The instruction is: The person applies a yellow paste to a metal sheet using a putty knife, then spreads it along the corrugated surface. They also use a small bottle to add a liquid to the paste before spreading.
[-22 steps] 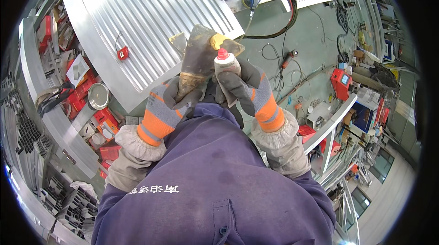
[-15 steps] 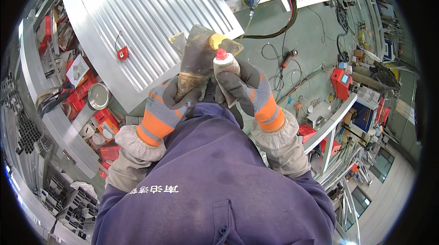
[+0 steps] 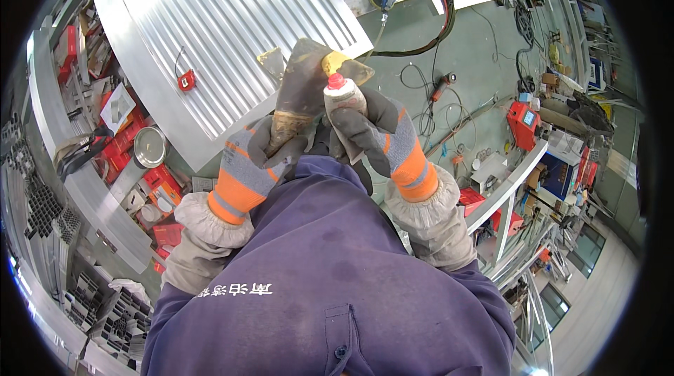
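Note:
My left hand (image 3: 254, 160), in a grey and orange glove, grips the handle of a wide putty knife (image 3: 303, 84) whose brown blade points up and away. My right hand (image 3: 375, 136), gloved the same way, is closed around a small tube (image 3: 342, 93) with a red nozzle. The nozzle touches the blade, where a yellow dab of paste (image 3: 334, 62) sits near the tip. Both hands are held close together in front of my chest, above my dark blue work jacket (image 3: 330, 278).
A large ribbed metal panel (image 3: 210, 32) lies on the green floor ahead, with a small red clamp (image 3: 186, 80) on it. Shelves with red boxes and a round tin (image 3: 148, 146) are at left. Cables, a power tool (image 3: 444, 82) and a white table (image 3: 507, 181) are at right.

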Demonstrator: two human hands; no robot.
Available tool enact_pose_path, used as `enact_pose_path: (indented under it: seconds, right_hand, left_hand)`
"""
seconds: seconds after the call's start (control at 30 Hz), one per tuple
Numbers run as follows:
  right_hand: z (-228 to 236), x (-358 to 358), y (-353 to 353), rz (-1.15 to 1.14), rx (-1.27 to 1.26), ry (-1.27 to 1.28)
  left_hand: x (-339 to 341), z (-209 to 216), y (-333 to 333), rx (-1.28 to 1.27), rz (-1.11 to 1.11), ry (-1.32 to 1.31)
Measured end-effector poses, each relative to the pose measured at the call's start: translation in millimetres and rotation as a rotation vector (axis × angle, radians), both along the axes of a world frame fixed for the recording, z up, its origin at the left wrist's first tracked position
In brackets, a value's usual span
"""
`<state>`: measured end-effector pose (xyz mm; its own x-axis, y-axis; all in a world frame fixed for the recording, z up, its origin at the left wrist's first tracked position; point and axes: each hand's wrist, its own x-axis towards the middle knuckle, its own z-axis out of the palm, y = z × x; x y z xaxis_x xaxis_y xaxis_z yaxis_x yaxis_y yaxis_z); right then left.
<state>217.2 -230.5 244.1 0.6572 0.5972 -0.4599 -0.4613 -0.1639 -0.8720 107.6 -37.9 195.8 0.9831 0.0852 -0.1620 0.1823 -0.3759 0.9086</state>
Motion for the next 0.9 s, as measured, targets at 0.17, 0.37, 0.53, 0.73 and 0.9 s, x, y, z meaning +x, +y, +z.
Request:
enact_pose_path:
  seconds: [0.17,0.37,0.53,0.73,0.9]
  right_hand:
    - [2.8,0.4,2.3,0.014,-0.029,-0.010]
    - [1.9,-2.8,2.7,0.017,-0.013,-0.011]
    - [-1.2,-3.4,0.3,0.049,0.039,0.026]
    - [-2.5,-9.3,2.4,0.035,0.073,0.039]
    - [0.1,-8.9,-1.6,0.133,0.047,-0.004]
  left_hand:
    - [-2.2,-3.6,-1.0,-0.042,0.013,0.005]
    - [-2.9,-2.0,-2.7,-0.007,0.000,-0.015]
    - [-4.1,-3.7,-3.0,0.005,-0.008,-0.015]
    - [-5.3,-5.1,-3.0,-0.006,-0.017,0.000]
    - [-3.5,-4.2,-3.4,0.005,-0.021,-0.045]
